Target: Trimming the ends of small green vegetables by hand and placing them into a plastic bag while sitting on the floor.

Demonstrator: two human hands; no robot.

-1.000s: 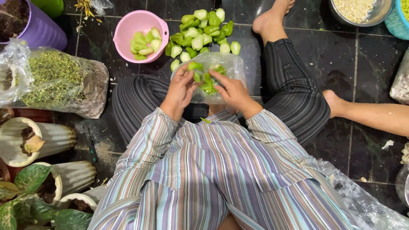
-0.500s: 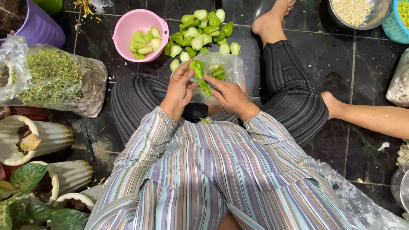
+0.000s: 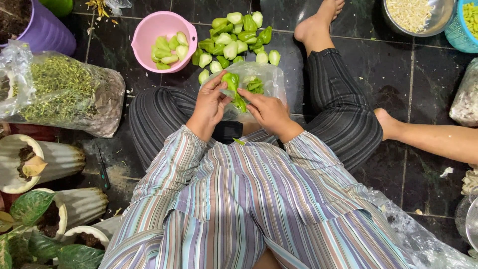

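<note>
I sit on a dark tiled floor. My left hand [image 3: 211, 102] and my right hand [image 3: 267, 111] both grip one small green bok choy [image 3: 234, 88], held above a clear plastic bag [image 3: 271, 77] with a few green leaves in it. Just beyond the bag lies a heap of cut green bok choy pieces [image 3: 238, 41] on the floor. A pink bowl [image 3: 149, 31] holding more pieces stands to the left of the heap.
A bag of dried greenish plant matter [image 3: 64, 94] lies left. Purple pot [image 3: 42, 27] far left. White ribbed pots with plants [image 3: 45, 164] at lower left. Metal bowl [image 3: 435, 22] and teal basket [image 3: 460, 32] top right. Another person's leg [image 3: 433, 137] reaches in from the right.
My hands have turned the bok choy and drawn it up a little from the bag's mouth; a leaf now hangs between my thumbs.
</note>
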